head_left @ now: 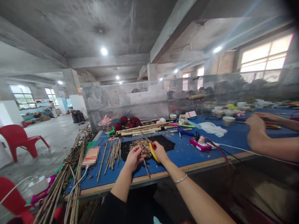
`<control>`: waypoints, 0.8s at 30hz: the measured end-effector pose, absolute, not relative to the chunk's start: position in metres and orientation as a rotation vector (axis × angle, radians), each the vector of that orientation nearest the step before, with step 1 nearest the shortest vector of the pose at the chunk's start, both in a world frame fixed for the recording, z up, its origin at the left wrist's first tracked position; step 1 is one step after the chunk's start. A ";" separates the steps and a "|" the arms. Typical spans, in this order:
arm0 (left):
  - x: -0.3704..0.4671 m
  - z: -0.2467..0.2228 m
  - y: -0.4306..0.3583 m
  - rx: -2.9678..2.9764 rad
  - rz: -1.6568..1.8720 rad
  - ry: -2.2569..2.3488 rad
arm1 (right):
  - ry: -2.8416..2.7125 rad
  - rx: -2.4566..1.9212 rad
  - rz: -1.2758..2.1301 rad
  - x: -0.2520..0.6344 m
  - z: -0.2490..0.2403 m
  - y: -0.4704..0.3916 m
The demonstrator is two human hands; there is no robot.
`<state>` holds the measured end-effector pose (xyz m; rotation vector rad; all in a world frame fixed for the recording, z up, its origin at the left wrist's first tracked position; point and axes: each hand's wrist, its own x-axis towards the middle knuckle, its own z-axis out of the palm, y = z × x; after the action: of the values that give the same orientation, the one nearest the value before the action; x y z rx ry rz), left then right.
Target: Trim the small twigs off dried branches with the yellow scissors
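My left hand [135,158] pinches a thin brown twig [146,168], whose lower end slants down toward the table's front edge. Close beside it, my right hand [159,153] is closed on scissors [153,151] with red and yellow handles. Their blades point up and to the left, over a heap of wood chips [137,144] on a black cloth [167,143]. Left of the cloth, several cut sticks [114,153] lie side by side on the blue tabletop [187,157]. Whether the blades touch the twig I cannot tell.
Long branches [58,183] lean at the table's left end. A purple power strip [200,144] with cables sits to the right, near a white plastic bag [213,128]. A co-worker's arms [261,137] reach in at far right. Perforated panels [130,99] stand behind.
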<state>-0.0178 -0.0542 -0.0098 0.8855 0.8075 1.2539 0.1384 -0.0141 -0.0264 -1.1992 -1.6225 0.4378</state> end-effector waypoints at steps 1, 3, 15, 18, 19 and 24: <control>-0.018 -0.010 -0.054 0.886 1.259 0.822 | -1.636 -1.229 0.444 0.139 -0.025 -0.013; -0.018 -0.010 -0.054 0.879 1.278 0.830 | -1.683 -1.294 0.503 0.140 -0.019 -0.013; -0.018 -0.016 -0.049 0.902 1.291 0.834 | -1.996 -1.458 0.481 0.142 -0.005 -0.042; -0.018 -0.019 -0.047 0.917 1.289 0.800 | -2.016 -1.439 0.436 0.135 -0.002 -0.048; -0.019 -0.019 -0.047 0.921 1.291 0.788 | -2.020 -1.435 0.426 0.134 -0.001 -0.050; -0.018 -0.018 -0.048 0.918 1.290 0.788 | -2.055 -1.448 0.391 0.133 0.002 -0.051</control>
<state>-0.0179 -0.0482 -0.0177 0.9179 0.7877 1.2896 0.1335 -0.0510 0.0024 -1.4475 -2.0545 0.3910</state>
